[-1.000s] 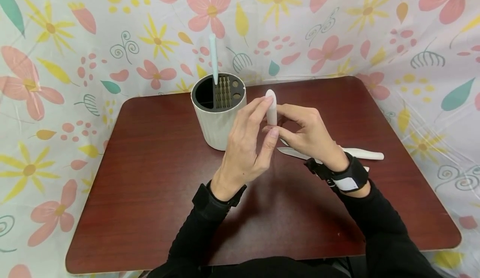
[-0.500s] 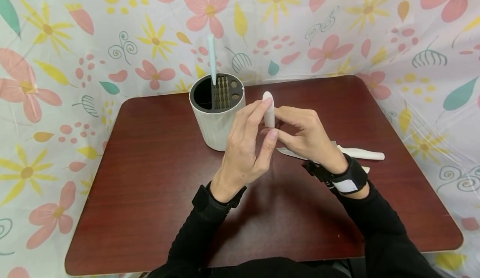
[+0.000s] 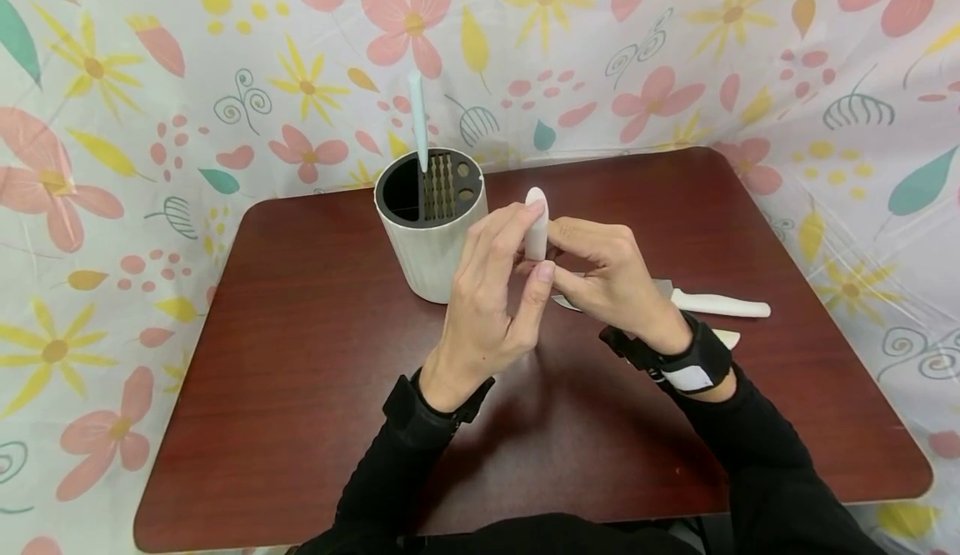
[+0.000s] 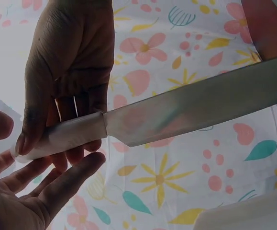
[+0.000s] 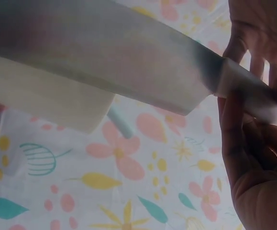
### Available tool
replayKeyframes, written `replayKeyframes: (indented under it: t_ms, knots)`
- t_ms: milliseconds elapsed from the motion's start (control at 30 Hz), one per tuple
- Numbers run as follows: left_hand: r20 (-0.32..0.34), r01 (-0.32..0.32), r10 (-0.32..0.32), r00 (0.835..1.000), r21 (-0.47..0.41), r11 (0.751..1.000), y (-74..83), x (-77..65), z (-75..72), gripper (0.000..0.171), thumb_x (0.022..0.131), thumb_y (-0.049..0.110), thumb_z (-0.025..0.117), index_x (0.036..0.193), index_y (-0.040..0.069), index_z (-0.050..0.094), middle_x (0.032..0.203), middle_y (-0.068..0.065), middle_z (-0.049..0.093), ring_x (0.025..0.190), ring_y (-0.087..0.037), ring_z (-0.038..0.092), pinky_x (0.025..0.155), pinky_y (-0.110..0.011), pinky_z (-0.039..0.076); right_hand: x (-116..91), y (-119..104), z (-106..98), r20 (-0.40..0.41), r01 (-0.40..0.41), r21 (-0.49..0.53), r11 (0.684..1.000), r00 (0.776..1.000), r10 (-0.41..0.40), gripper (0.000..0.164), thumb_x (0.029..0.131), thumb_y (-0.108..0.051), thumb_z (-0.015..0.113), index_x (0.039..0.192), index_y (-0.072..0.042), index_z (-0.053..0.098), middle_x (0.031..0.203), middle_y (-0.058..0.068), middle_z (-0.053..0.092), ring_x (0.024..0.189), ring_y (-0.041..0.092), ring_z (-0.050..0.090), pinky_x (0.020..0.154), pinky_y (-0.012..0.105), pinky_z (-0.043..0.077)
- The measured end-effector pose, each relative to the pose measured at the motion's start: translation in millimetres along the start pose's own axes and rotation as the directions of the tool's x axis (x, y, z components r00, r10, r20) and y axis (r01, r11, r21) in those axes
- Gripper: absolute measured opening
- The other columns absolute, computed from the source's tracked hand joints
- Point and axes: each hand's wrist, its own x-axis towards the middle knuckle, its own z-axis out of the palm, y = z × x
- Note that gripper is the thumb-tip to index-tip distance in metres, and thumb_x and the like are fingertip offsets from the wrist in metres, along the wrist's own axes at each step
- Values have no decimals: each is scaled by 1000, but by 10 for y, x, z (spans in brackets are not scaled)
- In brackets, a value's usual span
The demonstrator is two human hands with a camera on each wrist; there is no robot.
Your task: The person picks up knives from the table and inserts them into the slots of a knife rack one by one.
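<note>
Above the table, a kitchen knife (image 3: pixel 536 234) with a smooth white handle is held between both hands. My left hand (image 3: pixel 483 305) has a fingertip near the handle's rounded end and its thumb at the lower end. From the other side, my right hand (image 3: pixel 615 276) pinches the handle's lower part. A broad steel blade (image 4: pixel 195 103) runs from the handle to the frame edge in the left wrist view, and the same blade (image 5: pixel 124 57) fills the upper part of the right wrist view. The blade's tip is out of both wrist views.
Left of the hands stands a ribbed white knife holder (image 3: pixel 431 259) with a black slotted top. A slim pale-blue handle (image 3: pixel 418 117) sticks up from it. A white-handled knife (image 3: pixel 723 304) lies on the brown table (image 3: pixel 300 372), beside another white handle end (image 3: pixel 727 339) partly under the right wrist.
Both hands and the knife have come slightly nearer the body, and the right hand covers more of the blades lying on the table. The hold on the handle looks the same.
</note>
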Motion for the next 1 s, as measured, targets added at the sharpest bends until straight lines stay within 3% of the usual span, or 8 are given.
replayKeyframes:
  t_ms: [233, 467, 533, 733, 1000]
  knots:
    - [-1, 4, -5, 1000, -37, 999, 24, -2, -31, 42, 103, 18, 52, 141, -1, 51, 139, -16, 60, 132, -28, 53, 115, -37, 44, 26, -35, 25, -29, 21, 24, 999, 999, -21, 24, 94, -21, 71, 98, 3, 76, 80, 8, 68, 76, 2, 60, 73, 12, 52]
    - [32, 37, -33, 999, -121, 992, 70, -35, -75, 44, 102, 14, 54, 144, -1, 49, 142, -18, 58, 123, -22, 61, 92, -21, 56, 9, -81, 33, -28, 16, 60, 998, 999, -14, 16, 92, -7, 71, 102, 4, 76, 83, 10, 67, 78, 4, 60, 72, 15, 54]
    - [36, 38, -33, 999, -129, 991, 77, -38, -88, 45, 102, 14, 55, 144, -1, 49, 142, -18, 58, 125, -22, 61, 94, -23, 57, 6, -92, 37, -29, 11, 72, 997, 1000, -9, 16, 91, -6, 71, 102, 5, 76, 84, 11, 66, 78, 6, 61, 73, 15, 55]
    - [46, 25, -20, 999, -105, 994, 87, -41, -125, 46, 101, 17, 55, 144, 0, 49, 143, -17, 58, 131, -23, 58, 106, -32, 52, 13, -111, 56, -40, 4, 120, 993, 999, 1, 28, 90, -17, 77, 105, 6, 76, 87, 13, 63, 77, 11, 62, 73, 17, 58]
    - [148, 75, -47, 988, -187, 980, 72, -85, -221, 57, 94, 10, 57, 149, -1, 44, 148, -16, 53, 126, -20, 59, 96, -24, 56, -1, -118, 62, 1, 10, 123, 992, 1000, -11, 28, 87, -21, 79, 100, 4, 77, 82, 10, 63, 74, 7, 60, 66, 15, 52]
